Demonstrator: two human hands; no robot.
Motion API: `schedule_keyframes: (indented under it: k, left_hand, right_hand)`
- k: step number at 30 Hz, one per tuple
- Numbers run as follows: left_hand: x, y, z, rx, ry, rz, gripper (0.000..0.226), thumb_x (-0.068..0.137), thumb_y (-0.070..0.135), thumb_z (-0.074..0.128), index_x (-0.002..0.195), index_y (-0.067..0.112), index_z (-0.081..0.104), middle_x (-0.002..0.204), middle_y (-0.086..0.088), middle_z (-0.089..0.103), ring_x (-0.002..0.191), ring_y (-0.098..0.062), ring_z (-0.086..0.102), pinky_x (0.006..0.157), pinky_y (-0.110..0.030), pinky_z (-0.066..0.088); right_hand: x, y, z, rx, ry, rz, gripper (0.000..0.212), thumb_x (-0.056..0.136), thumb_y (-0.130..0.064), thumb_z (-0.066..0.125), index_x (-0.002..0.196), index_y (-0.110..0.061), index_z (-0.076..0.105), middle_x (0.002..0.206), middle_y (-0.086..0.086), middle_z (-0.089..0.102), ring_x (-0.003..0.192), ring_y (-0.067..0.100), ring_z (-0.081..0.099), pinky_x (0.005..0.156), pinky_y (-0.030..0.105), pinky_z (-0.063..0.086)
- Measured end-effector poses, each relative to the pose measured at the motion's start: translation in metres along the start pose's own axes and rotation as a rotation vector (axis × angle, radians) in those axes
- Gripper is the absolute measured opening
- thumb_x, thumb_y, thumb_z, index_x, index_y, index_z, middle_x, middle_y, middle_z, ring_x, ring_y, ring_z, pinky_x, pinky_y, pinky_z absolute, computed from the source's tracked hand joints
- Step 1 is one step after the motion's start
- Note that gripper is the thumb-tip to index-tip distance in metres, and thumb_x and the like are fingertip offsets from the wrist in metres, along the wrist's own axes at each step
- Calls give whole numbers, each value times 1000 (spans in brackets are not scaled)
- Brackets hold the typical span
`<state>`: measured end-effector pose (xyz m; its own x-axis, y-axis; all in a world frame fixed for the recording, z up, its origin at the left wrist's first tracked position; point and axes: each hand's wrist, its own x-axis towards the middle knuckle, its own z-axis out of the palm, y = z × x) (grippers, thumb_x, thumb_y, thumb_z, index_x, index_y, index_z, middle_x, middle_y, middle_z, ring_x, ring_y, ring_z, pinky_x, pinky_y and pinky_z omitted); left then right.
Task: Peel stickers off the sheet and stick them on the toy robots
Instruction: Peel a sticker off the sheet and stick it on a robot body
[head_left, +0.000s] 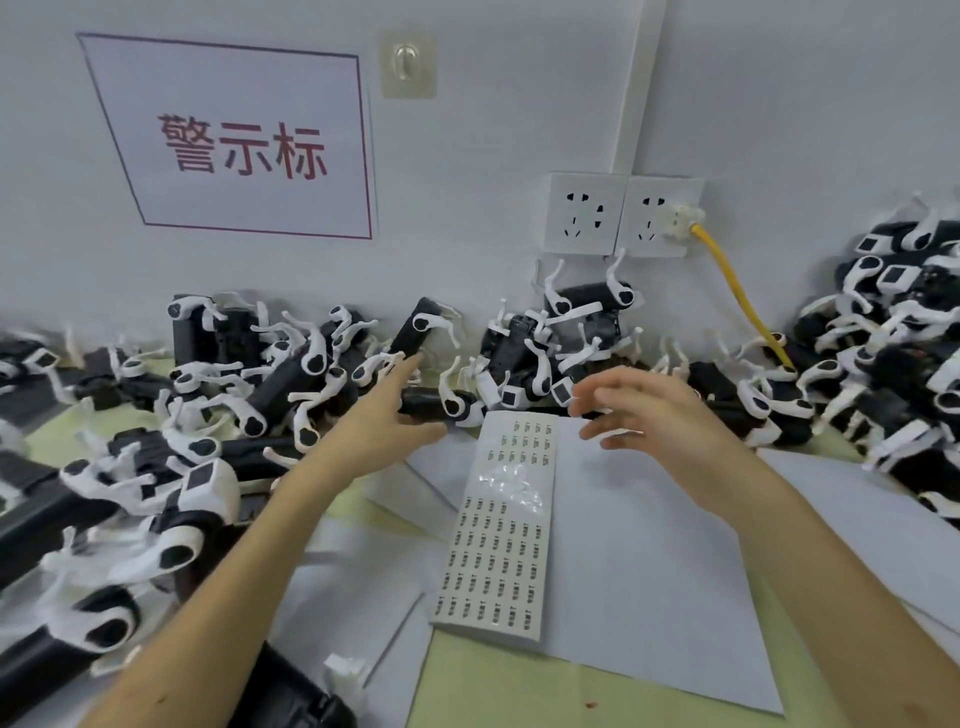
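A single wide-angle view is taken from head height, aimed forward and down across the tabletop (493, 680) toward the wall (519, 104) behind its far edge. The scene is seen from close by. Both forearms are cut off by the lower border, and the left hand (384, 415) and right hand (649, 415) are caught mid-frame near the tabletop's far edge. The sign (234, 140) is rendered skewed.

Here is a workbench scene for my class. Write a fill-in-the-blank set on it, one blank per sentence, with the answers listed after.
The left hand reaches toward toy robots coloured black and ____.
The right hand hovers near the far end of the ____ sheet.
The cable in the wall socket is ____.
Missing words: white, sticker, yellow.
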<state>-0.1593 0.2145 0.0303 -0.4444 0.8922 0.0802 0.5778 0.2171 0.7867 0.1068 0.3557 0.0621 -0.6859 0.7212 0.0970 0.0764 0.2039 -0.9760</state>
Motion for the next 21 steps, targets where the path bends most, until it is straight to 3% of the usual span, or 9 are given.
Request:
schedule_keyframes:
  k: [2,4,7,11,14,18,21]
  left_hand:
    - [3,1,7,115,-51,84,83,93,23,72,160,42,26,163,1,33,130,-21,56,115,-43,42]
    - [6,0,13,272,-130,94,80,97,25,67,161,41,23,171,-7,16,147,-23,39,118,-38,34]
    - [6,-7,20,467,-199,47,80,101,28,60,162,42,11,172,-3,3,134,-26,52,109,-36,43]
    - [7,-10,19,653,-55,102,84,102,33,56,162,44,-1,149,1,35,95,-22,58,82,-39,55]
    - [4,-11,23,754,-53,83,89,100,40,55,159,48,-11,122,1,49,99,-22,57,76,-37,51]
    - [2,-7,23,801,106,54,65,98,41,59,153,36,23,135,2,52,111,-26,62,76,-38,51]
    - [0,-5,22,777,192,28,57,95,37,64,143,32,32,133,4,54,105,-27,65,71,-36,50]
  right_hand:
    - [0,1,3,-5,-12,8,26,104,-12,53,100,-19,77,101,7,78,85,20,75,78,31,53]
    - [0,2,5,-12,-28,14,24,104,-12,52,102,-16,76,100,7,78,85,20,75,77,31,54]
    - [0,3,5,-11,-31,24,24,104,-12,53,104,-16,76,101,6,78,85,19,74,76,29,55]
    - [0,2,3,-5,-19,35,24,104,-13,53,105,-18,77,103,6,77,86,20,74,77,30,55]
    - [0,1,2,1,-16,41,25,104,-13,53,104,-18,77,103,6,77,86,20,74,78,31,55]
    - [0,2,3,-3,-30,51,24,104,-14,52,106,-16,76,103,6,77,86,21,74,78,32,54]
    - [0,2,5,-5,-42,54,24,104,-14,52,105,-16,76,103,7,77,87,21,74,79,32,54]
